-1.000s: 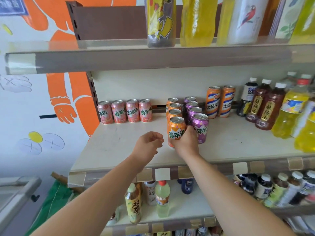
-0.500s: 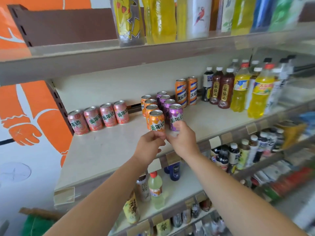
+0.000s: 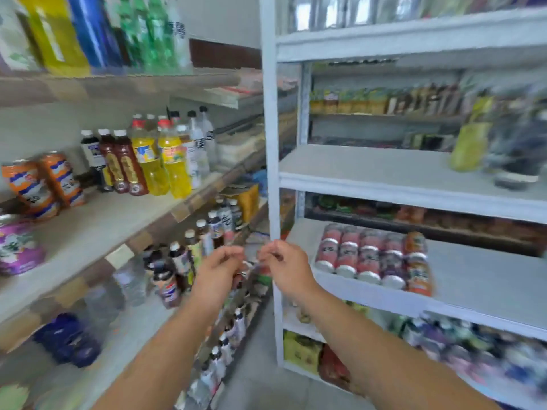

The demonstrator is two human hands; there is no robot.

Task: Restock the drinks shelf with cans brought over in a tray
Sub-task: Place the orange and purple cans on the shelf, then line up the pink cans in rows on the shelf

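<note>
Both my hands hang in mid-air in front of me, holding nothing. My left hand (image 3: 220, 269) and my right hand (image 3: 285, 269) have loosely curled fingers and are a short gap apart. A block of cans (image 3: 373, 258), pink, purple and orange, stands on a white rack shelf (image 3: 473, 279) to the right of my right hand. On the drinks shelf (image 3: 97, 229) at the left, a purple can (image 3: 17, 247) and two orange cans (image 3: 44, 184) show at the frame's edge. The picture is blurred by motion.
Brown and yellow bottles (image 3: 145, 161) stand further along the drinks shelf. Lower shelves hold many small bottles (image 3: 207, 232). The white rack's upright post (image 3: 270, 143) rises between the two shelving units. Grey floor (image 3: 260, 380) lies below.
The view has swung right, away from the can rows to the white rack. Both hands have come off the orange and purple cans and now hang free.
</note>
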